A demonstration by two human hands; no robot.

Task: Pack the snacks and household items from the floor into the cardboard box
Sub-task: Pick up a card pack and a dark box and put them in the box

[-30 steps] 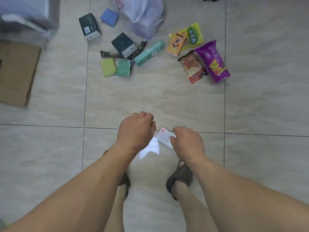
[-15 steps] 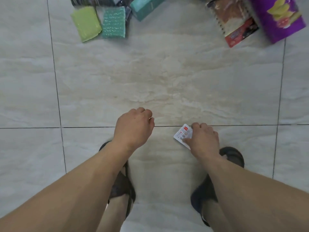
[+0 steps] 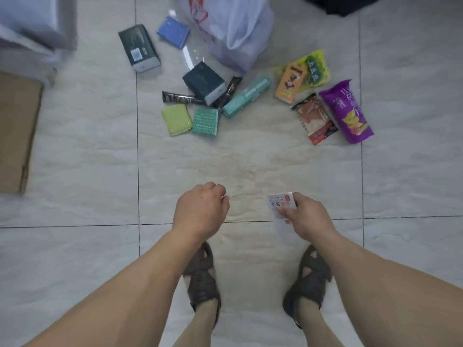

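Observation:
My right hand (image 3: 309, 219) grips a small white printed packet (image 3: 279, 205) above the floor. My left hand (image 3: 200, 211) is curled into a fist with nothing visible in it. Ahead on the tiles lie a purple snack bag (image 3: 347, 112), a red and brown snack pack (image 3: 315, 117), an orange pack (image 3: 290, 82) on a yellow-green bag (image 3: 315, 68), a teal long box (image 3: 246, 96), two dark boxes (image 3: 139, 47) (image 3: 204, 82), a green sponge (image 3: 205, 121), a yellow sponge (image 3: 176, 120) and a blue pad (image 3: 174, 31). A flat piece of the cardboard box (image 3: 17, 131) lies at the far left.
A white plastic bag (image 3: 233, 28) sits behind the items. A grey container (image 3: 35, 28) stands at the top left, a dark object (image 3: 340, 3) at the top right. Two dark sachets (image 3: 180, 97) lie by the boxes. My sandalled feet (image 3: 201, 279) stand on the tiles below my hands.
The view first dipped toward my feet, then tilted back up, bringing the items back into sight. My hands have moved apart, and my right hand has kept hold of the white packet.

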